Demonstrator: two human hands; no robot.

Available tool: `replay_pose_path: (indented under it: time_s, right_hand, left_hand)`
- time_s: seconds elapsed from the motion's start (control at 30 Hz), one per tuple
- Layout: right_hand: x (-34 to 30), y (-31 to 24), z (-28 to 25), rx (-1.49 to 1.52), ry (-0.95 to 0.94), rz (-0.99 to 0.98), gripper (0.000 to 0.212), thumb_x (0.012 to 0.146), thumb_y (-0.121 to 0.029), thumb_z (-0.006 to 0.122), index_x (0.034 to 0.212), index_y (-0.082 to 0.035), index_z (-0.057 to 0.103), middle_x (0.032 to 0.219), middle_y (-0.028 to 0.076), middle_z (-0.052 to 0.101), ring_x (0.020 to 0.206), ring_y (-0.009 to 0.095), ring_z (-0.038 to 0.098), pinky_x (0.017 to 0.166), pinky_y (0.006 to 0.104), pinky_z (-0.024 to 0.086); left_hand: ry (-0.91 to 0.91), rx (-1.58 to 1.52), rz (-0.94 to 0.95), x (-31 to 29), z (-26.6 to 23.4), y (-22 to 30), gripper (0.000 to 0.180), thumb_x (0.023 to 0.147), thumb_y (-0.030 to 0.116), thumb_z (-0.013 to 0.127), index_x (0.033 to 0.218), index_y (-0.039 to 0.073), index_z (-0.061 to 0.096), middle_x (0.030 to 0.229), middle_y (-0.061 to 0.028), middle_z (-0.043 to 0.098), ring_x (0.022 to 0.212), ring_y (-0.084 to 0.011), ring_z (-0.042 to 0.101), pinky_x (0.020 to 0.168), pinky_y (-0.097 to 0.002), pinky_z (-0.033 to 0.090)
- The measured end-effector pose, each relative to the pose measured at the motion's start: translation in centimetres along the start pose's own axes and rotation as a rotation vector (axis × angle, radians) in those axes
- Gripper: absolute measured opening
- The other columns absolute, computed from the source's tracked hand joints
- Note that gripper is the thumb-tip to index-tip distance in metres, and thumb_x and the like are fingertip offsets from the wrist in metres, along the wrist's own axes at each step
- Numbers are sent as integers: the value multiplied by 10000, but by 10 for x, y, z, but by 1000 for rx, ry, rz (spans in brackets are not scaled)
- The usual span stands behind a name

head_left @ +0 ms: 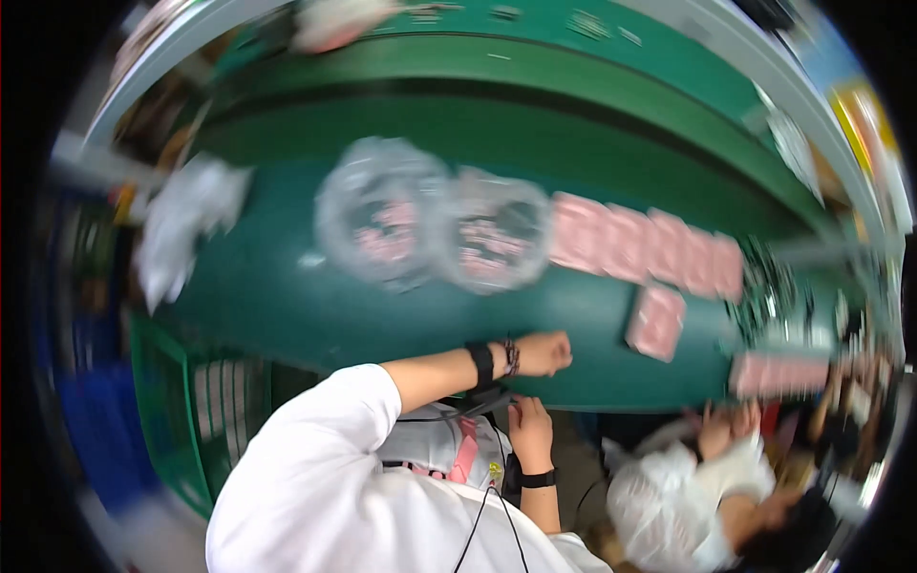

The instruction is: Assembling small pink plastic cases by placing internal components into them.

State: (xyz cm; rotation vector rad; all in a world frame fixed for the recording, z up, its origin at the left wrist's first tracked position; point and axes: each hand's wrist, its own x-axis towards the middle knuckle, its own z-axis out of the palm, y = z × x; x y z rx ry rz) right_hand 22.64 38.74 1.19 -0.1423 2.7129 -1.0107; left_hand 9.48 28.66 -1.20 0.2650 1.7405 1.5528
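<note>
Left hand [543,352] fisted on the green desk [287,296] edge, right hand [528,425] curled just below it (grip contents unclear). Nearest pink packet [656,322] lies rightward, long axis running away, closer to the left hand.

Two round clear bags [435,229] sit in the middle. A row of pink packs [645,248] lies to their right.

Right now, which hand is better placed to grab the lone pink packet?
Probably the left: left hand lies on the green table, closer to the pink packet; right hand sits below the table edge, near the chest.
</note>
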Motion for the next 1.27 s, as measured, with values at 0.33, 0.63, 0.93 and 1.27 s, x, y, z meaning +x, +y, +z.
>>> replay_pose_path:
  time_s: [0.33,0.63,0.93,1.27]
  right_hand:
    - [78,-185,127,7,-712,-694,84,826,-94,551,851,-14,546,782,144,557,675,280,561,609,365,449]
    - [-26,-578,343,471,-1247,-932,29,860,-36,506,861,-12,522,790,31,520,719,114,499,691,227,413]
    - [-26,-726,523,272,-805,-1084,240,850,-169,568,1028,-11,536,875,74,549,819,178,510,711,297,418]
    - [38,-612,578,-412,-907,-1139,855,825,-245,618,1418,-90,22,1402,242,190,1266,332,298,1018,392,294]
  left_hand:
    - [1336,549,-508,-453,-96,-128,227,800,225,567,959,63,564,910,-101,602,821,-287,600,699,-396,481]
    - [2156,74,-591,-765,6,-227,111,856,106,542,946,42,551,863,-83,582,735,-178,591,656,-275,469]
    - [1750,-107,-977,-895,-39,-362,206,857,203,529,989,45,542,902,-127,600,823,-290,587,686,-355,465]
    - [1066,-15,-497,-882,-160,-411,395,805,349,589,1085,81,516,1060,-150,575,989,-292,556,814,-410,448]
